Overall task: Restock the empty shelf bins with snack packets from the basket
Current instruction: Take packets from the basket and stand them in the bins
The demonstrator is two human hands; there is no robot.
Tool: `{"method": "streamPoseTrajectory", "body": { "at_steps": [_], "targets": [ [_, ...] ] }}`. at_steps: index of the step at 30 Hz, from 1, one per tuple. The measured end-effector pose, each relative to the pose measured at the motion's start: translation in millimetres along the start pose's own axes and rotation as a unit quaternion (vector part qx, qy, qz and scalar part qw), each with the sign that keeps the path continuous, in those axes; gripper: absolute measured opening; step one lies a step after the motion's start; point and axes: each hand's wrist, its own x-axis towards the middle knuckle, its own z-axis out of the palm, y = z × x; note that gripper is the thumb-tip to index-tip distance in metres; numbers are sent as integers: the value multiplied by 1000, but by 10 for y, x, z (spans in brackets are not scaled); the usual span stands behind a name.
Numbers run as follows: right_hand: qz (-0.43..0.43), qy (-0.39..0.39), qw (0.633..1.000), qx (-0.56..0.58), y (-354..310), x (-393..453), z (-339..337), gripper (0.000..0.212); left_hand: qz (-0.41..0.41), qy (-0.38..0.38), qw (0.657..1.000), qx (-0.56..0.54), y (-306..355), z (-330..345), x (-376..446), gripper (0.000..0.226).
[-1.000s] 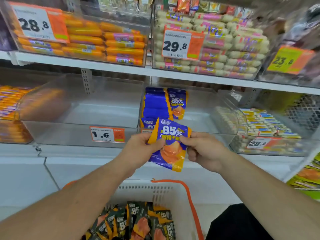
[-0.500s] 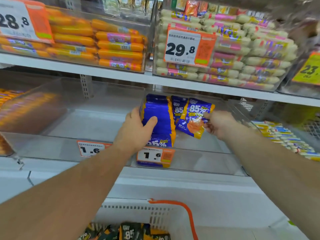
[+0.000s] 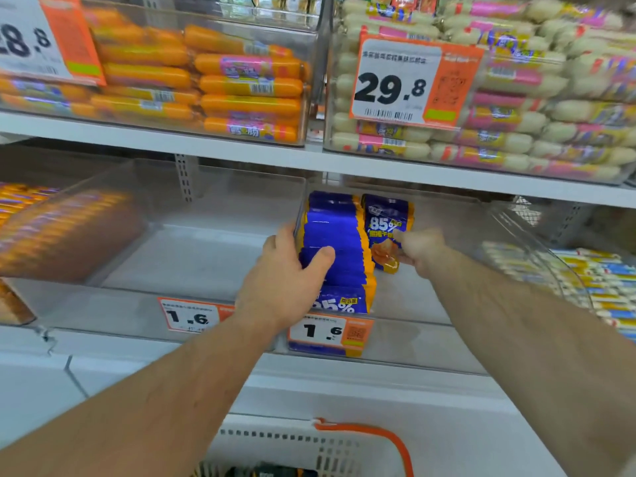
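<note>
Basket (image 3: pixel 309 445): nearest, low edge of view, white with orange handle; only a sliver of dark packets shows inside.

Both arms now reach past it into the clear bin (image 3: pixel 423 342) behind the 1.6 tag. A second ago the blue packet (image 3: pixel 387 232) was held by both hands near the bin's front; now it stands at the far end of a second row, right of the stacked row (image 3: pixel 335 249). Judgement: one more packet nearly placed; bin mostly unfilled, left bin bare.

Left hand (image 3: pixel 285 273): fingers and thumb curled round the near part of the stacked row, bracing it.

Right hand (image 3: pixel 418 247): blurred; seems to pinch the packet's right edge.

Packet orientation: upright, long axis vertical, printed face toward the viewer, top seam up.
</note>
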Motion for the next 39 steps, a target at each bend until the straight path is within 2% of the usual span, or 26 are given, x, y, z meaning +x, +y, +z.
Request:
{"method": "streamPoseTrajectory", "body": {
  "at_steps": [1, 4, 12, 17, 20, 22, 25, 28, 31, 36, 39],
  "targets": [
    [4, 5, 1000, -14, 9, 18, -2, 20, -2, -1, 1000, -1, 3, -1, 4, 53],
    [6, 22, 999, -24, -28, -62, -3, 15, 2, 3, 1000, 6, 5, 0, -1, 50],
    [14, 45, 998, -39, -43, -147, -60, 17, 7, -1, 1000, -8, 26, -19, -25, 48],
    [28, 9, 999, -39, -137, -418, -141, 15, 5, -9, 1000, -4, 89, -75, -61, 47],
    [2, 17, 999, -45, -180, -585, -207, 20, -4, -38, 999, -30, 120, -135, -76, 43],
    [-10, 28, 999, -40, -242, -756, -237, 16, -12, -60, 996, -69, 172, -215, -105, 41],
    [-28, 21, 999, -15, -392, -1107, -225, 12, 8, -67, 995, -79, 243, -367, -208, 52],
    [-72, 1, 997, -7, -514, -1524, -138, 14, 88, -35, 995, -40, 234, -559, -391, 62],
    [-149, -9, 987, -56, -502, -1921, 1, 7, 134, -38, 990, 4, 100, -803, -590, 54],
    [-293, -6, 947, -128, -219, -2300, 372, 22, 146, -137, 971, 132, -339, -1181, -845, 31],
    [-364, -14, 920, -145, 12, -2525, 664, 14, 87, -232, 944, 218, -505, -1377, -936, 33]
  ]
}}
